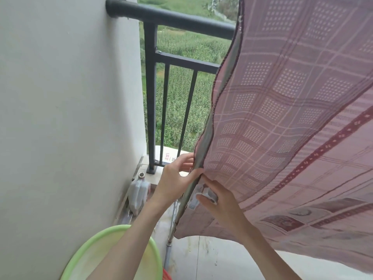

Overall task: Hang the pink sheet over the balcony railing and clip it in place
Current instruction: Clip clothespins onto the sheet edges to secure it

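The pink checked sheet (282, 122) hangs from the top right and billows toward me, covering the right part of the black balcony railing (171, 17). Its left edge runs along a thin metal pole (181, 207). My left hand (177, 174) pinches that edge against the pole, low down. Just below and to the right, my right hand (220, 201) holds a white plastic clip (198, 196) at the sheet's edge beside the pole. Whether the clip's jaws bite the cloth is hidden by my fingers.
A white wall (60, 118) fills the left side. A green plastic basin (113, 253) sits at the bottom left, with a translucent jug (138, 195) on the floor by the wall. The railing's bars (187, 110) stand over a tiled ledge, with green fields beyond.
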Available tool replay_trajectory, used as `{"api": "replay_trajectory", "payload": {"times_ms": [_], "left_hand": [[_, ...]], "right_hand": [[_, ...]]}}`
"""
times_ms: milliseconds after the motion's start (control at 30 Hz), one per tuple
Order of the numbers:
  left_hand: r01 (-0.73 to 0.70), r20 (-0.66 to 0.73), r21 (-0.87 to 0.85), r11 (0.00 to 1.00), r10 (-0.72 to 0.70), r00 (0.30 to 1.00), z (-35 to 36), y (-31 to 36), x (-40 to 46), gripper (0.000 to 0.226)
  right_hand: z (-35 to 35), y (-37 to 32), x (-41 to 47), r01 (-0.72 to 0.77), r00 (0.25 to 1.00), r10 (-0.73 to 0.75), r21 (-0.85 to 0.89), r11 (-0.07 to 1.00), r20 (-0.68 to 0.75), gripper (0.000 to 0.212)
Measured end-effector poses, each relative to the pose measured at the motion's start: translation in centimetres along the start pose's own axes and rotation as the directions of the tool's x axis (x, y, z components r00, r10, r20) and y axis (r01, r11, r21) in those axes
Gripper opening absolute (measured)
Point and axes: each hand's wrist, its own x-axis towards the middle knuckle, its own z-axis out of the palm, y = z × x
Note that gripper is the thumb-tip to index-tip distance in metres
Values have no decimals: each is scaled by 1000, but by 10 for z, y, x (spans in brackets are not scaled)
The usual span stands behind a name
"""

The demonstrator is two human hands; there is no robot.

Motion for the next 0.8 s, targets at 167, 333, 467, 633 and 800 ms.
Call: {"api": "replay_trajectory", "payload": {"times_ms": [167, 333, 467, 633, 800], "left_hand": [[-135, -158, 103, 985, 151, 976, 4, 17, 5, 21], [-43, -152, 24, 999, 46, 987, -1, 22, 9, 20], [-20, 6, 49, 999, 20, 1000, -14, 30, 23, 27], [-22, -41, 2, 1000, 22, 999, -20, 35, 28, 19], [-33, -65, 49, 998, 37, 997, -21, 33, 25, 15]], "right_hand": [[6, 1, -5, 61, 998, -64, -139, 988, -15, 62], [11, -5, -6, 19, 1000, -20, -49, 999, -18, 47], [10, -10, -11, -73, 997, 75, 69, 995, -26, 26], [11, -12, -17, -177, 980, 193, 257, 950, -39, 22], [12, -18, -19, -222, 965, 261, 437, 871, -32, 17]]}}
